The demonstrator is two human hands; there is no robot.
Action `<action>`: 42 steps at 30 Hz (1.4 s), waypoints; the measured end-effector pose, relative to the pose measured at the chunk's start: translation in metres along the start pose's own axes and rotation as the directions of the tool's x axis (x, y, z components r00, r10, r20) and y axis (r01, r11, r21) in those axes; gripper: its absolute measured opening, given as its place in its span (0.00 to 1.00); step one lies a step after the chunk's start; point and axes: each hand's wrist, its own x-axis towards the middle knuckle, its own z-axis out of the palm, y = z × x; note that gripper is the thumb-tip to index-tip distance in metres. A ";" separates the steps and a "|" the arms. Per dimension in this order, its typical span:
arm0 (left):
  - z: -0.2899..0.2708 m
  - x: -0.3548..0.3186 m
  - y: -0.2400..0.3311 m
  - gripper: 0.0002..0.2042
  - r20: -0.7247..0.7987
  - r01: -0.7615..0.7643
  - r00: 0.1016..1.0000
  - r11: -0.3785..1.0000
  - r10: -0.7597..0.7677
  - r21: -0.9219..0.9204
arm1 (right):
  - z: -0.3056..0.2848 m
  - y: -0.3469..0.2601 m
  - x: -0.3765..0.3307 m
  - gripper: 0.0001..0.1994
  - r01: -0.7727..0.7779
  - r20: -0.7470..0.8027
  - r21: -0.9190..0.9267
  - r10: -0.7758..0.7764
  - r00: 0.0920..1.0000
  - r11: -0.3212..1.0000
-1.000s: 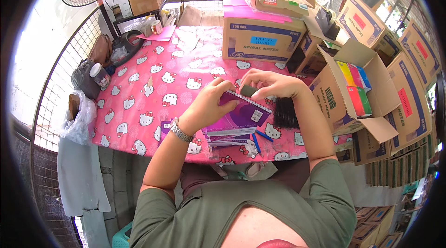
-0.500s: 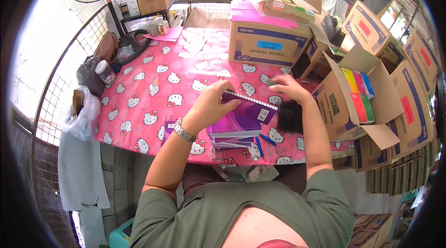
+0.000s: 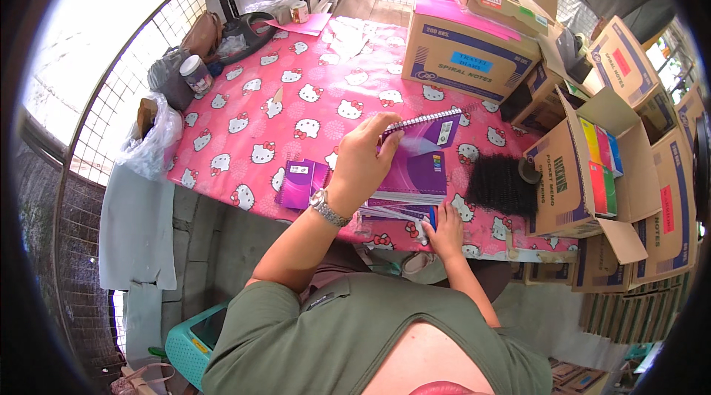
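Observation:
My left hand (image 3: 364, 154) is closed on the left end of a purple notebook (image 3: 437, 134) and tilts it up, its white-toothed spiral edge on top. Under it lies a stack of purple notebooks (image 3: 415, 176) with fanned pages at the front. My right hand (image 3: 447, 231) is at the table's front edge, thumb and fingers around a slim blue pen-like stick (image 3: 433, 216), partly hidden by the fingers. Left of the stack are small purple notebooks (image 3: 298, 180). A pile of black spiral coils (image 3: 500, 186) lies to the right, with a dark ring (image 3: 529, 171) at its edge.
A pink patterned cloth (image 3: 307, 102) covers the table. Cardboard boxes (image 3: 466, 54) stand at the back right; an open box (image 3: 559, 184) with colourful packs (image 3: 601, 165) is at the right. A jar (image 3: 195, 75) and plastic bag (image 3: 152, 139) sit along the left edge.
My right hand has come down from beside the notebook's spiral edge to the blue stick at the front edge. My left hand still holds the notebook, now tilted the other way. The view has shifted.

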 end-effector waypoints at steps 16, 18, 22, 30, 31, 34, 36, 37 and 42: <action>-0.004 0.000 -0.011 0.06 0.046 0.028 0.999 0.992 -0.023 -0.123 | -0.218 -0.129 0.104 0.29 0.375 -0.375 0.477 -0.202 0.905 0.795; -0.006 -0.002 -0.012 0.07 0.069 0.122 0.992 0.970 -0.110 -0.210 | -0.219 -0.136 0.109 0.28 0.379 -0.366 0.450 -0.220 0.904 0.809; -0.007 -0.007 -0.019 0.10 0.048 0.146 0.989 0.953 -0.138 -0.266 | -0.223 -0.140 0.111 0.26 0.389 -0.350 0.420 -0.249 0.903 0.820; -0.015 -0.007 -0.004 0.13 -0.133 -0.308 0.935 0.938 0.330 0.159 | -0.233 -0.131 0.099 0.22 -0.384 0.346 0.913 -0.241 0.907 -0.136; -0.022 -0.005 -0.003 0.13 -0.132 -0.371 0.905 0.902 0.404 0.219 | -0.236 -0.132 0.096 0.25 -0.242 0.233 0.970 -0.200 0.952 -0.021; -0.075 0.000 0.006 0.15 -0.179 -0.300 0.871 0.784 0.458 0.543 | -0.206 -0.087 0.099 0.24 0.144 -0.182 0.855 0.027 0.983 0.497; -0.105 0.006 0.008 0.10 -0.095 -0.228 0.915 0.695 0.393 0.682 | -0.166 -0.046 0.095 0.25 0.008 -0.239 0.672 0.207 0.949 0.741; -0.116 0.009 0.001 0.10 -0.026 -0.199 0.939 0.603 0.343 0.773 | -0.131 -0.022 0.085 0.25 -0.123 -0.111 0.627 0.244 0.963 0.769; -0.095 0.000 -0.123 0.08 0.125 0.038 0.925 0.415 -0.359 0.909 | 0.001 0.009 0.035 0.25 -0.228 0.197 0.361 0.165 0.966 0.904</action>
